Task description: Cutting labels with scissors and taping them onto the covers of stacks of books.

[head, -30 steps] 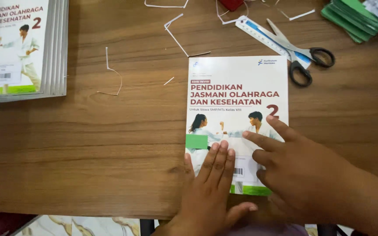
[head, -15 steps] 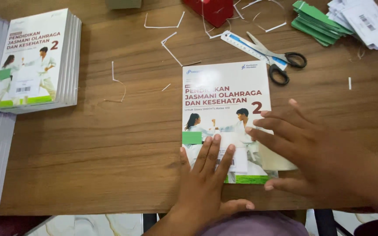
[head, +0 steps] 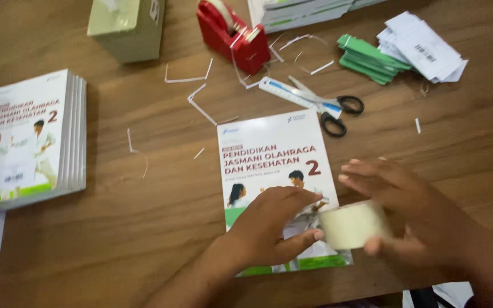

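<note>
A brown wooden table carried everything. On it lay a white and green book near the front edge, a stack of the same books at the left, a red tape dispenser, a pale green box, black-handled scissors touching a ruler, green slips, white labels and thin white paper strips.

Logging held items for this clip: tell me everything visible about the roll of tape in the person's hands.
The roll of tape is a pale, cream-white translucent ring, seemingly plastic packing tape, blurred by motion. It is held just above the lower right part of the white book lying flat on the wooden table. The right hand cups it from the right; the left hand touches its left edge with thumb and fingertips.
</note>
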